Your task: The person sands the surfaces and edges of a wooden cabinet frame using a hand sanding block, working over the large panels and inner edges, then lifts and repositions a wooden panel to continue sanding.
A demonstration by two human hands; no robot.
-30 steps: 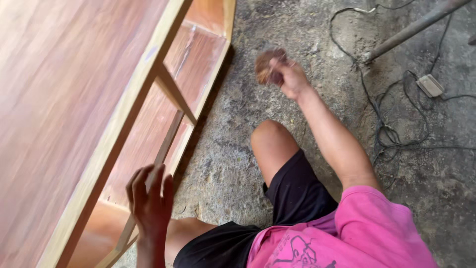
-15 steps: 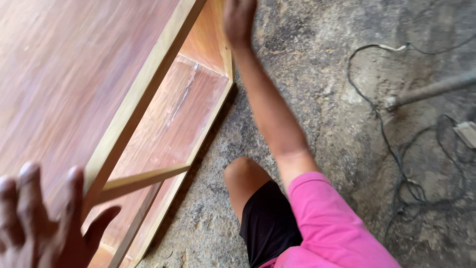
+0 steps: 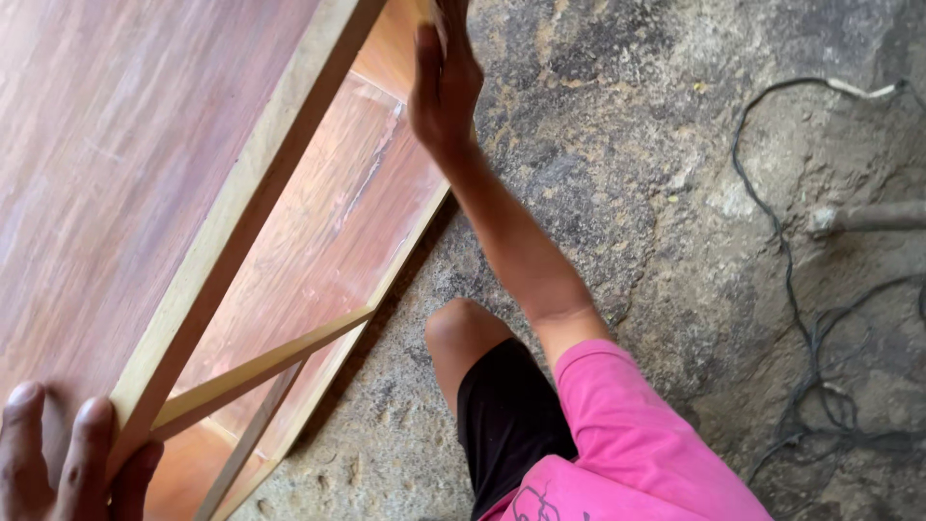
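The left hand (image 3: 58, 453) is seen at the bottom corner of the view, its fingers spread flat on the reddish panel (image 3: 106, 164) of a wooden cabinet (image 3: 318, 251) lying on its side; nothing is gripped, the palm is only pressed down. Just beside its fingertips runs the pale front rail (image 3: 241, 212), and below it a thin pale cross-strip (image 3: 260, 362) is fixed across the open compartment. Farther off, at the end of the outstretched arm, the right hand (image 3: 444, 82) is laid with fingers together and straight against the outer edge of the cabinet's far side board (image 3: 410, 232). Something pale shows at its fingertips, perhaps a sanding pad, but this cannot be told, nor whether anything is clasped.

The cabinet is judged to be stiff and fairly heavy, being boarded on several sides, with smooth faces that may slip under a flat palm. A firm hold would best be taken on the pale rail or the board edges, where fingers can be hooked round; the thin cross-strip looks too slight to bear weight.

Beyond the right hand, rough concrete floor (image 3: 617, 164) is covered with dust, and a dark cable (image 3: 781, 289) is trailed well apart from both hands.
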